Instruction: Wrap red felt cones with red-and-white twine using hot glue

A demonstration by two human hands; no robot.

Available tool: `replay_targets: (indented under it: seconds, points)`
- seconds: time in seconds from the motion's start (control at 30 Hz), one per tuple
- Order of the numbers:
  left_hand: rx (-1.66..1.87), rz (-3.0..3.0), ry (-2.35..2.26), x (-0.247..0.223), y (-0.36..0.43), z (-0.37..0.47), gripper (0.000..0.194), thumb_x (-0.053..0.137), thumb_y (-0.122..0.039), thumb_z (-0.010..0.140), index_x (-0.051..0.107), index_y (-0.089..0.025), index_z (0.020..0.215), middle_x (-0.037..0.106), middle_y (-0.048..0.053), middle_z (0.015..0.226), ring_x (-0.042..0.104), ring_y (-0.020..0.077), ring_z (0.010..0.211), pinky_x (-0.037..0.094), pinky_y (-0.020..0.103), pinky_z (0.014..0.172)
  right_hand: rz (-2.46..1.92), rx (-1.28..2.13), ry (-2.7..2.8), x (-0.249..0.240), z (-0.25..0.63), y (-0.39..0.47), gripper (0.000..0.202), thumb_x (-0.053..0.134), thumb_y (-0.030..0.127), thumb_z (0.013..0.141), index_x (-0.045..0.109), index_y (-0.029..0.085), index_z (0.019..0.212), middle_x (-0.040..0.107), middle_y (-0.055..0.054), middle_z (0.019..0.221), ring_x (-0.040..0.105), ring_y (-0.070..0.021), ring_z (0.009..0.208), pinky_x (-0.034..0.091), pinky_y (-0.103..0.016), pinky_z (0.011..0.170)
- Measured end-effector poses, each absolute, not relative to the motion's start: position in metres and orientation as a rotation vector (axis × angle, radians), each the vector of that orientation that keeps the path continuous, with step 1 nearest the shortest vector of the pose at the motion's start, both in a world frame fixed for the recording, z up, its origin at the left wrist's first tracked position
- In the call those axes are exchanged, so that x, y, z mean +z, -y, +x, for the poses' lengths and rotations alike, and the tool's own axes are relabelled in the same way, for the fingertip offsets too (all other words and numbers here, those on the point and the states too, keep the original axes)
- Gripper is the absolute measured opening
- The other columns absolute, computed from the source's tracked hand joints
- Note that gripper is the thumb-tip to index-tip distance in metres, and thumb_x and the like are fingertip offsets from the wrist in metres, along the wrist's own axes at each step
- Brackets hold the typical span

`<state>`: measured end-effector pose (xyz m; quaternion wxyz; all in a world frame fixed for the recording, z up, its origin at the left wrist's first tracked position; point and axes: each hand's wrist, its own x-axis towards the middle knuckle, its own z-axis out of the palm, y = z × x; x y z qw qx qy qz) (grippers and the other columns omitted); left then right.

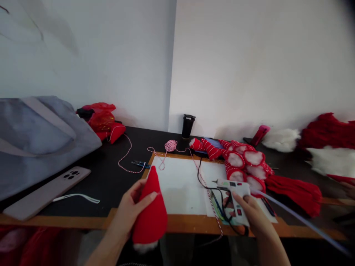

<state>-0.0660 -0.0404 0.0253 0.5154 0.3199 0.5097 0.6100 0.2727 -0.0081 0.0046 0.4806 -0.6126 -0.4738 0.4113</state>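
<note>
Red felt cone, pointed like a small hat with a white fluffy edge at the bottom, stands upright at the near edge of the table. Our left hand closes around its left side, the thumb lying across the front of the cone, so the grip is firm on it. Our right hand is wrapped around the handle of a white glue gun, whose nozzle points to the left, over a white sheet that lies on a wooden board. A clear glue stick comes out from the back of the gun toward the right. A black cable runs from the gun across the sheet.

Behind the sheet we see a ball of red-and-white twine, with the loose thread running over the table. To the right lies a pile of red pieces with white fluffy centres, and beside it a red tassel bundle. A black cup stands near the wall. On the left we see a grey bag, a phone lying face down, and a red plastic bag.
</note>
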Motion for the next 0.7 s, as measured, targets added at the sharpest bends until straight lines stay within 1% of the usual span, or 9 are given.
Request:
replay_targets:
  seconds: [0.13, 0.2, 0.3, 0.33, 0.37, 0.43, 0.47, 0.57, 0.7]
  points:
    - [1.520, 0.541, -1.291, 0.019, 0.054, -0.108, 0.048, 0.088, -0.037, 0.064, 0.064, -0.024, 0.102, 0.072, -0.003, 0.072, 0.065, 0.0139, 0.051, 0.053, 0.023, 0.048, -1.775, 0.944, 1.268, -0.002, 0.317, -0.012, 0.043, 0.072, 0.060, 0.069, 0.064, 0.019, 0.059, 0.059, -0.003, 0.048, 0.057, -0.0201, 0.046, 0.044, -0.030, 0.046]
    - [1.561, 0.427, -1.316, 0.014, 0.061, -0.124, 0.043, 0.084, -0.036, 0.068, 0.065, -0.024, 0.104, 0.073, -0.002, 0.072, 0.066, 0.0147, 0.050, 0.055, 0.024, 0.048, -1.931, 0.776, 1.302, -0.005, 0.326, -0.008, 0.039, 0.074, 0.056, 0.064, 0.066, 0.019, 0.059, 0.058, -0.005, 0.050, 0.060, -0.0266, 0.058, 0.044, -0.034, 0.054]
    - [1.621, 0.328, -1.353, 0.009, 0.071, -0.139, 0.036, 0.081, -0.031, 0.070, 0.066, -0.024, 0.103, 0.075, -0.001, 0.076, 0.070, 0.0163, 0.055, 0.059, 0.027, 0.053, -2.000, 0.278, 1.316, -0.011, 0.303, 0.012, 0.035, 0.068, 0.051, 0.074, 0.071, 0.017, 0.085, 0.068, -0.015, 0.081, 0.060, -0.0403, 0.095, 0.045, -0.046, 0.077]
    - [1.633, 0.316, -1.354, 0.009, 0.073, -0.141, 0.035, 0.080, -0.029, 0.070, 0.067, -0.024, 0.102, 0.076, 0.000, 0.080, 0.071, 0.0173, 0.060, 0.061, 0.027, 0.056, -1.892, 0.036, 1.375, -0.014, 0.284, 0.022, 0.034, 0.064, 0.049, 0.080, 0.070, 0.017, 0.092, 0.068, -0.016, 0.092, 0.059, -0.0396, 0.100, 0.044, -0.047, 0.082]
    - [1.642, 0.308, -1.347, 0.009, 0.075, -0.142, 0.033, 0.079, -0.028, 0.070, 0.068, -0.024, 0.101, 0.078, 0.002, 0.085, 0.073, 0.0185, 0.065, 0.062, 0.028, 0.060, -1.704, -0.088, 1.516, -0.018, 0.260, 0.032, 0.030, 0.062, 0.045, 0.084, 0.069, 0.018, 0.092, 0.068, -0.015, 0.096, 0.061, -0.0353, 0.097, 0.046, -0.045, 0.083]
    - [1.653, 0.301, -1.317, 0.011, 0.078, -0.141, 0.030, 0.077, -0.029, 0.072, 0.070, -0.021, 0.100, 0.079, 0.005, 0.093, 0.075, 0.0214, 0.074, 0.063, 0.030, 0.066, -1.272, 0.220, 1.947, -0.029, 0.202, 0.053, 0.018, 0.055, 0.031, 0.094, 0.065, 0.021, 0.084, 0.067, -0.007, 0.081, 0.062, -0.0223, 0.077, 0.049, -0.032, 0.070]
    - [1.656, 0.300, -1.302, 0.011, 0.079, -0.140, 0.029, 0.076, -0.030, 0.073, 0.071, -0.020, 0.099, 0.079, 0.007, 0.094, 0.076, 0.0223, 0.076, 0.063, 0.030, 0.067, -1.139, 0.431, 2.166, -0.035, 0.173, 0.063, 0.021, 0.051, 0.025, 0.097, 0.065, 0.021, 0.081, 0.067, -0.006, 0.080, 0.062, -0.0203, 0.075, 0.049, -0.029, 0.069]
    - [1.684, 0.296, -1.294, 0.009, 0.080, -0.134, 0.032, 0.076, -0.029, 0.074, 0.070, -0.019, 0.104, 0.078, 0.006, 0.092, 0.075, 0.0202, 0.074, 0.062, 0.027, 0.066, -1.082, 0.442, 2.488, -0.056, 0.096, 0.087, 0.033, 0.044, 0.016, 0.098, 0.064, 0.017, 0.072, 0.066, -0.012, 0.069, 0.062, -0.0256, 0.075, 0.047, -0.034, 0.067]
    - [1.709, 0.299, -1.307, 0.003, 0.083, -0.129, 0.040, 0.080, -0.028, 0.073, 0.066, -0.020, 0.110, 0.076, 0.002, 0.086, 0.072, 0.0153, 0.068, 0.059, 0.023, 0.063, -0.752, 0.638, 2.675, -0.090, 0.041, 0.102, 0.010, 0.058, 0.025, 0.093, 0.067, 0.022, 0.095, 0.073, -0.005, 0.093, 0.066, -0.0217, 0.084, 0.050, -0.030, 0.075]
